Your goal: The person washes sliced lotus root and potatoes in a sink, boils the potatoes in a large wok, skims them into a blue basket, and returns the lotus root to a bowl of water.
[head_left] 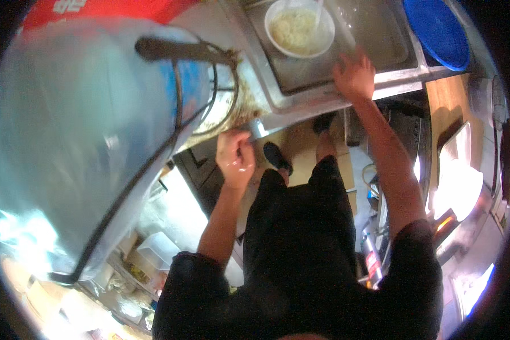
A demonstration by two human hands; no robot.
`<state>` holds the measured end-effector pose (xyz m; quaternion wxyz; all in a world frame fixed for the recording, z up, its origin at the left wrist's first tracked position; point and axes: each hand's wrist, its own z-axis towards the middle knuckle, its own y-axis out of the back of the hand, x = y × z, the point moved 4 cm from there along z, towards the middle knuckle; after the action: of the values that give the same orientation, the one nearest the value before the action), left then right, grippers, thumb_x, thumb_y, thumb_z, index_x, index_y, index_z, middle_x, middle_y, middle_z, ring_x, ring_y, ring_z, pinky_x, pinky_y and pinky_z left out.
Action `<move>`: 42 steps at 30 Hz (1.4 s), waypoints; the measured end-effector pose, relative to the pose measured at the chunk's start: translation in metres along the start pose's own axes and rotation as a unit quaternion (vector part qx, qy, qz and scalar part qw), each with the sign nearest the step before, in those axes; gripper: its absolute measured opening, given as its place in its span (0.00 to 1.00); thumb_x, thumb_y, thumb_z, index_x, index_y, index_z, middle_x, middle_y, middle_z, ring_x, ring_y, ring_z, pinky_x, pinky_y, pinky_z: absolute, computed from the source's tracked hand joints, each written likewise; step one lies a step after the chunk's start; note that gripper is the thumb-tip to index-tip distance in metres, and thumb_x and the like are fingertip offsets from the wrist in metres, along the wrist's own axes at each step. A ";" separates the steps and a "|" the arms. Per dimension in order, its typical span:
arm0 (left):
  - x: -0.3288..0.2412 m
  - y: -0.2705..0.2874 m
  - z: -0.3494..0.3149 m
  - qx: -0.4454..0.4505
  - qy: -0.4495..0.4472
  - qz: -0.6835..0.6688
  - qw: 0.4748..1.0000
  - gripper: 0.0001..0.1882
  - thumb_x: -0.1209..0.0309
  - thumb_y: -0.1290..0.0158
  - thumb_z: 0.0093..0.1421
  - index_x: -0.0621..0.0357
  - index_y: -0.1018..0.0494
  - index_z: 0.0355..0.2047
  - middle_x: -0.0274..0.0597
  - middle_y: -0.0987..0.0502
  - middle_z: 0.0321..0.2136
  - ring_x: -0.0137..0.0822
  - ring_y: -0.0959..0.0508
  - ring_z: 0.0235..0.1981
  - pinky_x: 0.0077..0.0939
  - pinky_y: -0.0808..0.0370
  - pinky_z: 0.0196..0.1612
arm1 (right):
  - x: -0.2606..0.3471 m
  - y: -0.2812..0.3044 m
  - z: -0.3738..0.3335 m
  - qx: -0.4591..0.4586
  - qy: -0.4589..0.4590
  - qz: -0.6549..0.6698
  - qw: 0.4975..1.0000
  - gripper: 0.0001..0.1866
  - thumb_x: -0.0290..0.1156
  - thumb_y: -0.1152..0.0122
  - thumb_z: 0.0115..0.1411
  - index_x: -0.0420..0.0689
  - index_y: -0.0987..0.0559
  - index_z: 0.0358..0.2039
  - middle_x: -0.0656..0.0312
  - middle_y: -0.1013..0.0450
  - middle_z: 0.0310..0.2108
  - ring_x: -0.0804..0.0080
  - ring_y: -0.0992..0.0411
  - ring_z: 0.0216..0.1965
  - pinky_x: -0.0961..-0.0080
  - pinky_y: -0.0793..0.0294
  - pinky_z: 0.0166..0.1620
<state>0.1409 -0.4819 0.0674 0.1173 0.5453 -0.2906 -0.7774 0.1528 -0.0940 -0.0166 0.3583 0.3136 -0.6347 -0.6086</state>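
A white bowl (271,41) with pale yellowish food in it stands in the metal sink (300,81) ahead of me. A pale streak rises from the food; whether it is a utensil or running water I cannot tell. My right hand (356,73) reaches over the sink's front rim, just right of the bowl, fingers spread and holding nothing, slightly blurred. Left of the sink's front edge, my left hand (235,158) is curled and looks wet. A small shiny bluish-grey piece (257,129) shows beside its fingers; what the hand holds, if anything, is unclear.
A large clear plastic bag (85,124) with a dark wire frame (178,54) fills the left. Behind it lies something red (102,10). A blue round basin (438,34) sits right of the sink. Lower left is a clear plastic container (158,250); lower right, a bottle (372,258).
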 end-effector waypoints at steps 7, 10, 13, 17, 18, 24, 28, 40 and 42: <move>0.237 0.077 -0.121 0.569 -0.043 0.648 0.504 0.32 0.55 0.46 0.67 0.54 0.31 0.68 0.48 0.32 0.69 0.50 0.43 0.75 0.59 0.62 0.78 | 0.009 -0.005 0.008 0.004 0.058 -0.049 0.997 0.25 0.51 0.43 0.65 0.53 0.19 0.57 0.46 0.30 0.64 0.43 0.26 0.59 0.46 0.26 0.60; 0.252 0.062 -0.092 0.681 -0.036 0.626 0.378 0.30 0.60 0.48 0.70 0.53 0.32 0.70 0.48 0.39 0.74 0.51 0.44 0.76 0.56 0.62 0.79 | -0.035 -0.032 0.027 -0.007 0.045 -0.006 0.999 0.24 0.51 0.43 0.66 0.50 0.19 0.56 0.48 0.25 0.58 0.43 0.25 0.57 0.46 0.26 0.60; 0.283 0.049 -0.097 0.624 0.061 0.629 0.460 0.24 0.61 0.46 0.69 0.54 0.24 0.63 0.51 0.34 0.71 0.52 0.41 0.75 0.50 0.57 0.78 | 0.029 0.022 -0.026 -0.170 0.144 0.183 0.958 0.18 0.41 0.41 0.68 0.48 0.18 0.54 0.50 0.21 0.54 0.48 0.23 0.56 0.53 0.26 0.61; 0.240 0.053 -0.094 0.574 -0.005 0.643 0.507 0.17 0.65 0.45 0.68 0.52 0.17 0.54 0.49 0.26 0.66 0.50 0.35 0.72 0.48 0.49 0.76 | 0.081 0.021 -0.166 -0.083 0.240 0.331 0.909 0.15 0.26 0.39 0.65 0.46 0.18 0.52 0.55 0.20 0.49 0.53 0.22 0.53 0.65 0.24 0.59; 0.230 0.052 -0.090 0.576 -0.011 0.611 0.543 0.15 0.65 0.45 0.67 0.52 0.15 0.50 0.46 0.22 0.61 0.48 0.31 0.69 0.47 0.45 0.74 | 0.099 0.003 -0.203 -0.004 0.280 0.356 0.892 0.16 0.25 0.39 0.64 0.46 0.18 0.53 0.56 0.20 0.49 0.54 0.21 0.52 0.66 0.24 0.59; 0.218 -0.012 -0.062 0.488 -0.053 0.492 0.719 0.12 0.64 0.43 0.62 0.49 0.14 0.43 0.38 0.14 0.47 0.42 0.19 0.55 0.40 0.31 0.64 | 0.245 -0.079 -0.293 0.248 0.309 0.464 0.792 0.42 0.38 0.29 0.61 0.37 0.38 0.70 0.44 0.34 0.65 0.48 0.36 0.68 0.62 0.39 0.71; 0.202 -0.031 -0.036 0.457 0.045 0.433 0.776 0.17 0.60 0.41 0.61 0.48 0.15 0.48 0.41 0.15 0.51 0.40 0.20 0.57 0.38 0.31 0.64 | 0.298 -0.116 -0.300 0.309 0.270 0.509 0.757 0.54 0.42 0.22 0.56 0.37 0.45 0.73 0.48 0.38 0.70 0.54 0.41 0.72 0.62 0.41 0.73; 0.168 -0.046 -0.024 0.221 0.101 0.259 0.935 0.13 0.65 0.46 0.63 0.54 0.18 0.45 0.40 0.18 0.42 0.36 0.22 0.45 0.35 0.28 0.53 | 0.296 -0.130 -0.308 0.387 0.091 0.539 0.743 0.39 0.35 0.28 0.60 0.42 0.36 0.68 0.58 0.32 0.65 0.63 0.34 0.66 0.64 0.33 0.65; 0.156 -0.047 -0.020 0.169 0.074 0.213 0.959 0.12 0.67 0.47 0.64 0.55 0.19 0.44 0.39 0.19 0.40 0.35 0.22 0.43 0.34 0.27 0.51 | 0.296 -0.121 -0.300 0.341 0.079 0.504 0.790 0.35 0.34 0.30 0.62 0.42 0.34 0.66 0.59 0.31 0.64 0.63 0.33 0.65 0.63 0.32 0.64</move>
<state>0.1061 -0.5282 -0.0865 0.2077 0.5388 -0.5177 -0.6313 0.2378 -0.5128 -0.1154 0.5326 0.0983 -0.8386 -0.0592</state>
